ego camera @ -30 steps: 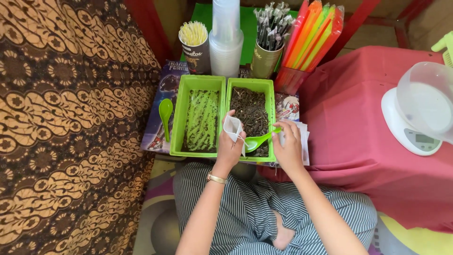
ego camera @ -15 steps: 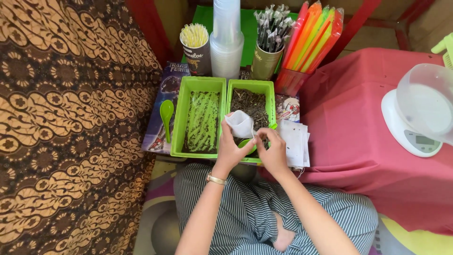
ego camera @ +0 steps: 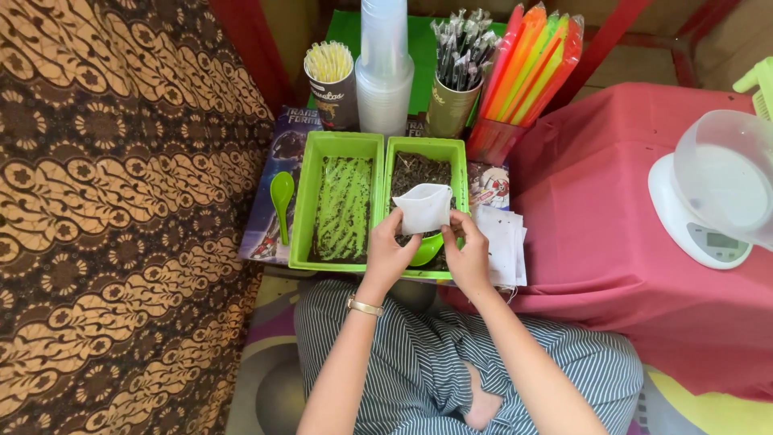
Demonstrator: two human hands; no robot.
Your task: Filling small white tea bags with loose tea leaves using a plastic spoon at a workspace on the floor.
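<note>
I see my left hand and right hand both pinching a small white paper pouch, held open just above my fingertips, over the right green tray of dark bits. A green spoon lies between my hands. Right of my fingers spreads a red tablecloth; a brown patterned cloth hangs well to the left.

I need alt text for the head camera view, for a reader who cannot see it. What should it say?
Two bare hands, left hand and right hand, hold a small white paper pouch open above a green tray of dark loose material, with a green spoon lying beneath. Beside it sits a second green tray; a kitchen scale stands on the red cloth at right.
</note>
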